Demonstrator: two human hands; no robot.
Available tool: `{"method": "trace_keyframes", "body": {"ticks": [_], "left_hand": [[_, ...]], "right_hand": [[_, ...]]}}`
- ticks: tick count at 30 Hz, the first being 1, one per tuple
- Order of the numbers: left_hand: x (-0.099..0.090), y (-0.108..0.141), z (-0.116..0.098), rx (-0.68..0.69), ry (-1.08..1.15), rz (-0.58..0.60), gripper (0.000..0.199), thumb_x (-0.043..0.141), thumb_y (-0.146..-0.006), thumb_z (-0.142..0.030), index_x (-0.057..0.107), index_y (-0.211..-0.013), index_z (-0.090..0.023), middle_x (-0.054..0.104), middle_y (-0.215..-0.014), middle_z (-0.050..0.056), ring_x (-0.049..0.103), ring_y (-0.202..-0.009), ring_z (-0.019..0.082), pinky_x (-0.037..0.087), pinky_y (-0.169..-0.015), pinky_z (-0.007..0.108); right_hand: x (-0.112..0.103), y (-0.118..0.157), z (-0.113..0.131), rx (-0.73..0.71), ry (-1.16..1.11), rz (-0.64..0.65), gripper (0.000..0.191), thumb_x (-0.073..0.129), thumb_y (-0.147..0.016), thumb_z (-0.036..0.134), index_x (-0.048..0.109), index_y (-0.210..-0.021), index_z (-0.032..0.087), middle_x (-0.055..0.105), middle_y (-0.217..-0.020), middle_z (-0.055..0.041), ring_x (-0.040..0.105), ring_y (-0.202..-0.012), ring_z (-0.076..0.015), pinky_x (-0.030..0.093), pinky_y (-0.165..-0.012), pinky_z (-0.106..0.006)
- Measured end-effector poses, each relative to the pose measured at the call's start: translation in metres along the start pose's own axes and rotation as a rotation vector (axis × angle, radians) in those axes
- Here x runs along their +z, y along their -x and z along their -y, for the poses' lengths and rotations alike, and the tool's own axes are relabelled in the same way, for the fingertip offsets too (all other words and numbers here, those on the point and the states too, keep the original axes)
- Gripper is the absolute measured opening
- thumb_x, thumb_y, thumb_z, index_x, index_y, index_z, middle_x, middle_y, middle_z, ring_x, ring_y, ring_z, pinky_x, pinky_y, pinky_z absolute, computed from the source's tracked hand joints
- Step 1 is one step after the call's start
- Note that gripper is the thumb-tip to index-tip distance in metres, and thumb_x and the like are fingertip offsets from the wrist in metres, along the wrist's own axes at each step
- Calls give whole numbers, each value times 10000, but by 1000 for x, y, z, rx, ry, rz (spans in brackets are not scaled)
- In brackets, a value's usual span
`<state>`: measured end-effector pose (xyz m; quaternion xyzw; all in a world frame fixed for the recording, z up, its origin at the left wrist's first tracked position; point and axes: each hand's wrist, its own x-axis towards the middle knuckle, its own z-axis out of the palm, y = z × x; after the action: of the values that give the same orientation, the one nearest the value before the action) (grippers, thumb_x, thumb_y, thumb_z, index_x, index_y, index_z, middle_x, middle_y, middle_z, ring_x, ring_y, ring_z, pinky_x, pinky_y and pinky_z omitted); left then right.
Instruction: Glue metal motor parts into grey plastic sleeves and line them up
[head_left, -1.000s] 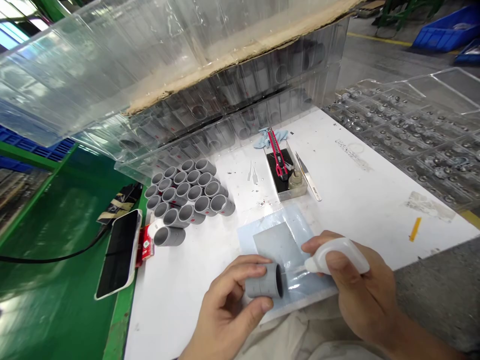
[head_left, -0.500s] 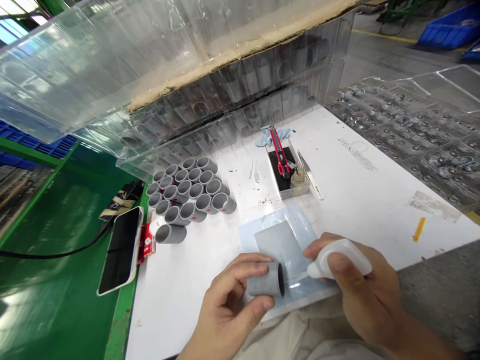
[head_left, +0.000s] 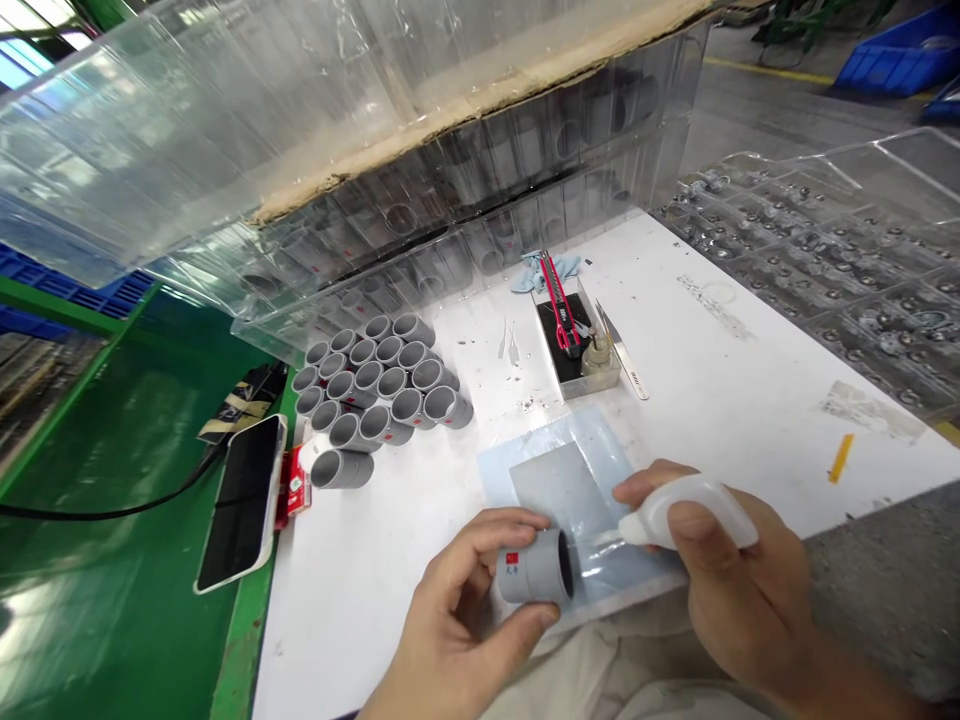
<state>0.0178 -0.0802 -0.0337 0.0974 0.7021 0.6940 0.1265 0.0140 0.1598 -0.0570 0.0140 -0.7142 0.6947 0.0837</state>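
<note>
My left hand [head_left: 469,610] is closed around a grey cylinder [head_left: 534,568], whose open end faces right and whose side bears a small red mark with dark characters. In my right hand [head_left: 739,570] is a white squeeze bottle [head_left: 694,510], its thin nozzle pointing left, a little apart from the cylinder's open end. Beneath and behind both lies a light blue sheet [head_left: 495,460] with a grey rectangle [head_left: 562,485] on it. Several grey cylinders [head_left: 390,385] stand grouped at the left of the white table [head_left: 360,590].
A shallow box [head_left: 592,385] holds a red cutter [head_left: 559,310] and a small jar; tweezers [head_left: 622,350] lie beside it. A phone [head_left: 241,505] rests at the left edge. Clear plastic trays [head_left: 450,180] rise behind; another tray [head_left: 840,270] is at right.
The held cylinder has turned, bringing its red mark into view, and moved slightly right. My right hand and the bottle have shifted slightly right.
</note>
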Motion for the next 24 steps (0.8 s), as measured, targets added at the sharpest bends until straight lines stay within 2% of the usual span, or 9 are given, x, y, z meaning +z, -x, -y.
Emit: {"method": "trace_keyframes", "body": {"ticks": [3, 8, 14, 19, 24], "left_hand": [[0, 0, -1, -2, -1, 1, 378, 800, -966, -169, 667, -1283, -328, 648, -1327, 58, 603, -1276, 186, 501, -1054, 211], [1, 0, -2, -2, -13, 0, 371, 808, -960, -179, 673, -1273, -325, 653, -1312, 55, 608, -1263, 187, 502, -1051, 212], [-1, -1, -1, 10, -22, 8, 375, 800, -966, -173, 669, -1282, -325, 651, -1313, 54, 610, -1264, 183, 501, -1052, 203], [-1, -1, -1, 5, -27, 9, 375, 807, -962, -175, 668, -1277, -323, 651, -1312, 58, 615, -1247, 191, 506, -1031, 212], [0, -1, -2, 10, -35, 7, 379, 800, -969, -183, 662, -1287, -337, 649, -1312, 49, 616, -1239, 185, 506, -1028, 210]], "right_hand": [[0, -3, 4, -39, 26, 11, 223, 536, -1079, 370, 723, -1050, 250, 737, -1120, -56, 704, -964, -229, 536, -688, -289], [1, -8, 9, -100, 70, 53, 225, 523, -1088, 363, 720, -1140, 267, 700, -1029, -33, 644, -835, -167, 516, -718, -267], [2, -9, 9, -123, 83, 60, 209, 521, -1090, 332, 712, -1120, 253, 713, -1065, -47, 670, -926, -195, 522, -771, -287], [2, -11, 12, -131, 84, 57, 205, 545, -1087, 359, 719, -1091, 251, 688, -952, -15, 640, -792, -141, 494, -684, -242], [2, -11, 12, -122, 86, 82, 201, 545, -1088, 363, 710, -1080, 249, 672, -901, -7, 615, -728, -129, 471, -633, -242]]}}
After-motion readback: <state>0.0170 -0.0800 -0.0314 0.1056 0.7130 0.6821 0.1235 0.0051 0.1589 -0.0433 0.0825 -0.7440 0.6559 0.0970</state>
